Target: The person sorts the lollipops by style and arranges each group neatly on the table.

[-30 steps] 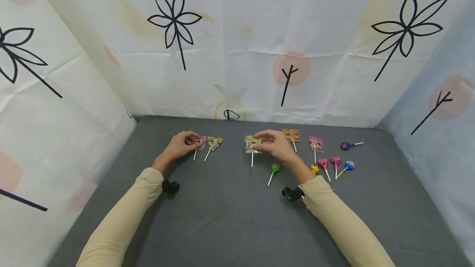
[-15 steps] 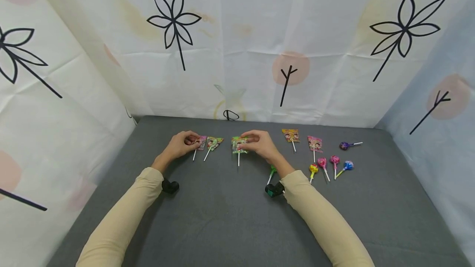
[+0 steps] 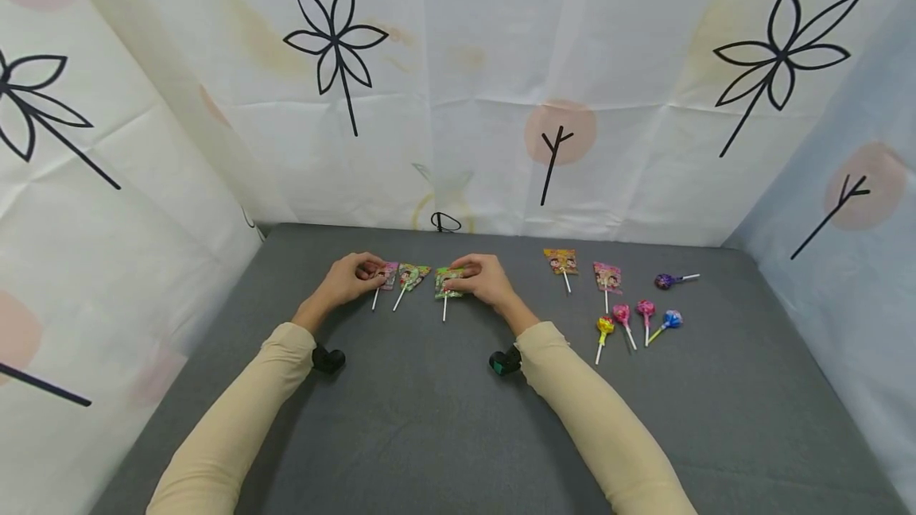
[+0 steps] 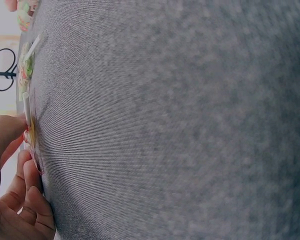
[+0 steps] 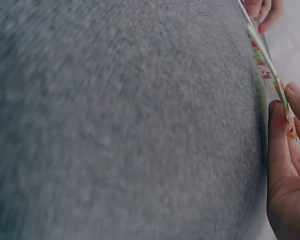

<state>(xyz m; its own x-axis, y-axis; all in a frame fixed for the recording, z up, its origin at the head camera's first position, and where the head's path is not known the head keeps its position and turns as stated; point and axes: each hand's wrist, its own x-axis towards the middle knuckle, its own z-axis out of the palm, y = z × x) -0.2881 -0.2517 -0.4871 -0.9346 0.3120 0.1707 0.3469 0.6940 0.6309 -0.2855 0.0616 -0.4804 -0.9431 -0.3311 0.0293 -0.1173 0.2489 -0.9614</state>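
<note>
My left hand (image 3: 349,280) pinches the left edge of a pink-wrapped flat lollipop (image 3: 390,275), its white stick pointing toward me. In the left wrist view the thumb lies by that lollipop's stick (image 4: 27,110). Just right of it, a green-and-yellow flat lollipop (image 3: 412,276) lies on the grey table, untouched. My right hand (image 3: 488,280) grips another green flat lollipop (image 3: 443,284) by its right side, close beside the untouched one. The right wrist view shows thumb and fingers on either side of its wrapper (image 5: 284,97).
To the right lie an orange flat lollipop (image 3: 561,261), a pink flat one (image 3: 608,277) and several round lollipops, among them a yellow one (image 3: 605,327), a blue one (image 3: 672,319) and a purple one (image 3: 665,282). A white patterned curtain (image 3: 487,62) stands behind the grey table (image 3: 415,427).
My right hand has moved left with the green flat lollipop, bringing it near the other two. The right forearm now covers the round green lollipop. My left hand has stayed in place.
</note>
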